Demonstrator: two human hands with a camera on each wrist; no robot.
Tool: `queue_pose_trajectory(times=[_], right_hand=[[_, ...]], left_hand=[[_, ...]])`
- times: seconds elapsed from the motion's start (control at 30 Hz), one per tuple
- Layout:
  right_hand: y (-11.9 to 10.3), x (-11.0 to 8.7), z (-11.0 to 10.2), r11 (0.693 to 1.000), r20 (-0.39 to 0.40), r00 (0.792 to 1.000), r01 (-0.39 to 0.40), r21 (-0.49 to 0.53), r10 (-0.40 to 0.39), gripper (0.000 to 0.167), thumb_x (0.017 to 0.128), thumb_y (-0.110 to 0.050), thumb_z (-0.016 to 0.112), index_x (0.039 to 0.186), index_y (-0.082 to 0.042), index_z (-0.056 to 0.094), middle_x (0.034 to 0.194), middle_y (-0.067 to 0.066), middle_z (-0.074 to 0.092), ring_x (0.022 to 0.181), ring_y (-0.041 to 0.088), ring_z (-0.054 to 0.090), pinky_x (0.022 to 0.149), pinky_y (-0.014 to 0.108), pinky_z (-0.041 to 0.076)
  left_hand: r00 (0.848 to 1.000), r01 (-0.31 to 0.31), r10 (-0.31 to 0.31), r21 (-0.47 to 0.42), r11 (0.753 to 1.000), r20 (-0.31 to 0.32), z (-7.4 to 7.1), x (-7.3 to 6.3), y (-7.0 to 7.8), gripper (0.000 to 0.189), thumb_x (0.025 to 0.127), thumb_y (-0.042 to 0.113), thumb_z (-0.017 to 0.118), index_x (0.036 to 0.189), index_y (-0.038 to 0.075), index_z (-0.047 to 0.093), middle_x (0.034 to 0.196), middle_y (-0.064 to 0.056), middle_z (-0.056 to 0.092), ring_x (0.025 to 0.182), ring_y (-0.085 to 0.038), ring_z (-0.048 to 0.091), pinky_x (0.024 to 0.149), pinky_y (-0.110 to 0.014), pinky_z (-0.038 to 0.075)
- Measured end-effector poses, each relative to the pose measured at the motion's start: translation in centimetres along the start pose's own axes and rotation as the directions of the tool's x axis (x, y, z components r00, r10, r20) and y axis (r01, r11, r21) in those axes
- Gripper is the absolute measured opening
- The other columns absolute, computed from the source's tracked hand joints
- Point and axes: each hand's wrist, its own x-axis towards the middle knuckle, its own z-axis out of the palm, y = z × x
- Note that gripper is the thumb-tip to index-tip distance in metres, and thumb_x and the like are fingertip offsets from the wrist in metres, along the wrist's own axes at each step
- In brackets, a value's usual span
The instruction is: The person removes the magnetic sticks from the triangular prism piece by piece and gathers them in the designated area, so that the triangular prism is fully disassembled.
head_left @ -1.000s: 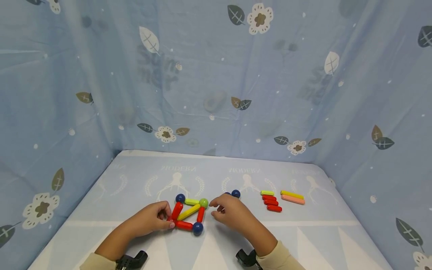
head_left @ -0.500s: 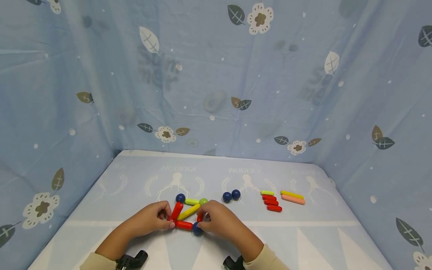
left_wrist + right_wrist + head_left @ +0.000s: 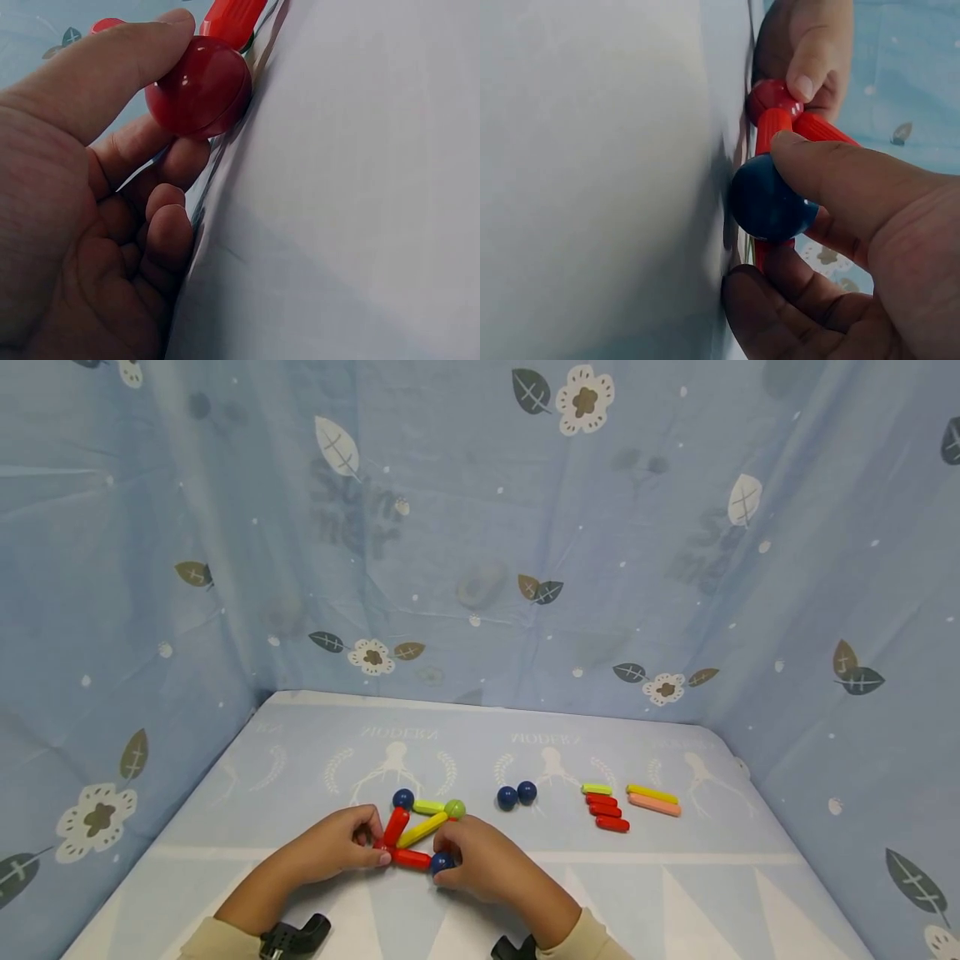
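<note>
A frame of coloured sticks joined by balls lies on the table. My left hand (image 3: 341, 843) pinches its red ball (image 3: 201, 88) between thumb and fingers. My right hand (image 3: 483, 860) holds the blue ball (image 3: 769, 196) at the near right corner, thumb on one side. Between these two balls runs a red stick (image 3: 411, 858). Another red stick (image 3: 395, 827) leads from the red ball to a far blue ball (image 3: 403, 799). A long yellow stick (image 3: 422, 830) reaches the green ball (image 3: 454, 809), which a light green stick (image 3: 429, 807) also meets. My right fingers hide the right-hand red stick.
Two loose blue balls (image 3: 507, 798) lie beyond my right hand. Farther right is a row of short red sticks (image 3: 605, 810) with a light green stick (image 3: 597, 789), beside a yellow stick (image 3: 652, 794) and an orange stick (image 3: 655, 805). Patterned cloth (image 3: 480, 527) walls the table.
My right hand has come left and nearer from beside the green ball, and now grips the near blue ball. The two loose blue balls are uncovered. My left hand stays on the red ball.
</note>
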Motion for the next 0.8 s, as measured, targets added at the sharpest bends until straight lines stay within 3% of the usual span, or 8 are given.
queue_pose_trajectory(times=[0.23, 0.43, 0.57, 0.7, 0.8], right_hand=[[0.74, 0.08, -0.08, 1.0, -0.017, 1.0, -0.007, 0.018, 0.007, 0.022, 0.087, -0.026, 0.087, 0.103, -0.03, 0.073, 0.094, -0.009, 0.056, 0.084, 0.01, 0.053, 0.077, 0.028, 0.05], [0.73, 0.28, 0.11, 0.998, -0.043, 0.998, -0.041, 0.04, 0.043, 0.027, 0.087, -0.026, 0.086, 0.11, -0.028, 0.073, 0.098, -0.007, 0.058, 0.088, 0.011, 0.054, 0.084, 0.033, 0.054], [0.38, 0.18, 0.17, 0.999, -0.068, 0.997, -0.036, 0.025, 0.037, 0.028, 0.087, -0.031, 0.087, 0.11, -0.027, 0.073, 0.097, -0.008, 0.059, 0.088, 0.01, 0.054, 0.086, 0.034, 0.054], [0.22, 0.03, 0.12, 0.999, -0.088, 0.995, -0.032, 0.044, 0.036, 0.023, 0.088, -0.027, 0.086, 0.108, -0.026, 0.075, 0.093, -0.01, 0.06, 0.086, 0.011, 0.055, 0.081, 0.032, 0.052], [0.3, 0.03, 0.12, 0.998, -0.083, 0.996, -0.024, 0.058, 0.029, 0.02, 0.089, -0.024, 0.085, 0.107, -0.026, 0.077, 0.095, -0.011, 0.063, 0.087, 0.01, 0.056, 0.085, 0.035, 0.053]], left_hand=[[1.0, -0.001, 0.001, 0.013, 1.0, 0.0, 0.21, 0.11, 0.1, 0.038, 0.082, 0.036, 0.091, 0.095, 0.016, 0.062, 0.08, 0.0, 0.056, 0.074, -0.017, 0.052, 0.061, -0.026, 0.04], [1.0, 0.001, -0.001, 0.024, 1.0, 0.0, 0.14, 0.15, 0.29, 0.037, 0.082, 0.038, 0.09, 0.095, 0.017, 0.063, 0.081, 0.0, 0.056, 0.075, -0.017, 0.052, 0.062, -0.026, 0.041], [1.0, 0.008, -0.008, 0.036, 0.999, -0.007, 0.06, 0.14, 0.25, 0.037, 0.082, 0.04, 0.09, 0.095, 0.019, 0.062, 0.082, 0.0, 0.057, 0.077, -0.017, 0.053, 0.063, -0.026, 0.042], [1.0, 0.0, 0.0, 0.036, 0.999, -0.006, 0.13, 0.09, 0.13, 0.038, 0.082, 0.041, 0.09, 0.096, 0.019, 0.062, 0.082, 0.0, 0.057, 0.077, -0.018, 0.053, 0.063, -0.027, 0.041], [1.0, 0.006, -0.005, 0.028, 1.0, -0.002, 0.21, 0.07, 0.05, 0.038, 0.082, 0.041, 0.09, 0.096, 0.018, 0.062, 0.082, 0.0, 0.057, 0.077, -0.018, 0.053, 0.063, -0.027, 0.041]])
